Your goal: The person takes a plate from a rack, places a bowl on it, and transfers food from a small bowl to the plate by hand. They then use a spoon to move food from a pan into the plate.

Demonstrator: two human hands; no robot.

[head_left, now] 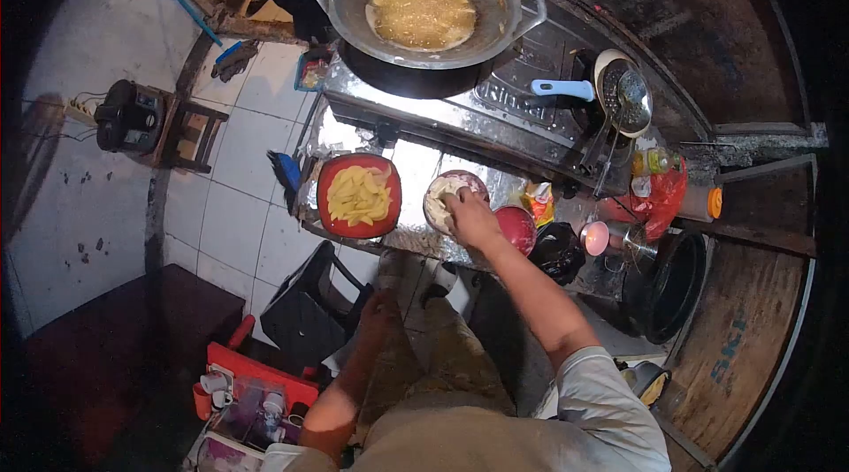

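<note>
My right hand [470,217] reaches down into a round bowl [482,180] of white, flour-like powder [439,192]. Its fingers are bent together in the powder, and whatever they hold is hidden. Left of that bowl, on the same counter, is a red square plate [332,223] heaped with pale yellow potato sticks [361,196]. My left hand [380,308] hangs low in shadow by my leg, its fingers too dim to make out. Close to my right wrist lies a smaller red bowl [516,230].
A large wok [354,26] of bubbling oil with yellow pieces sits on the stove [539,110]. Right of it are a blue-handled pan [563,89] and a strainer [631,90]. A black plastic bag [557,253] and a pink cup [594,238] stand on the counter's right. A black chair [309,322] is at lower left.
</note>
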